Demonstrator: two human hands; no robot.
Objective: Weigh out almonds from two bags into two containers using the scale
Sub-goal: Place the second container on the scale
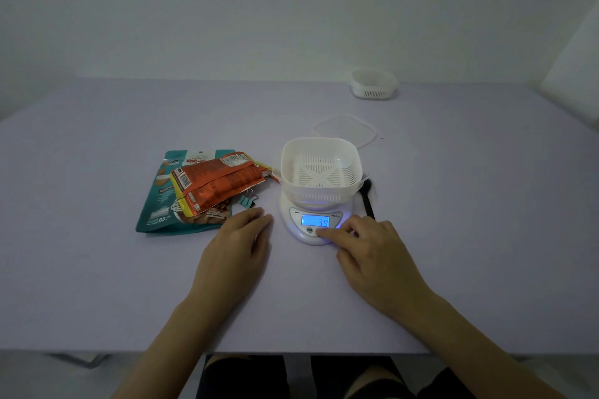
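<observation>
A white container [321, 168] sat on the scale [312, 220] on the worktop [97, 285]. The right hand [372, 253] pressed a scale button with its forefinger, the other fingers loosely curled. The left hand [236, 249] lay flat, fingers together, near an orange bag [217, 181] lying on a teal bag [155, 204]. A spoon [367, 197] lay beside the scale, a second container [373, 83] far behind.

This looks like a room in a home, set up for light kitchen work at an ordinary table. The pale lilac tabletop [97, 269] runs back to a bare white wall [227, 10]. Just right of centre stands a small household digital kitchen scale [314, 221], its blue display lit, carrying a white plastic strainer container [321, 168]. At 9 o'clock lie shop-bought packs, an orange snack pouch [220, 185] on a teal snack pouch [155, 204], a binder clip [248, 201] beside them. Toward 1 o'clock lie a clear lid [346, 129] and a second strainer container [372, 84]. At 6 o'clock the seated person's legs [350, 372] show under the table edge.
</observation>
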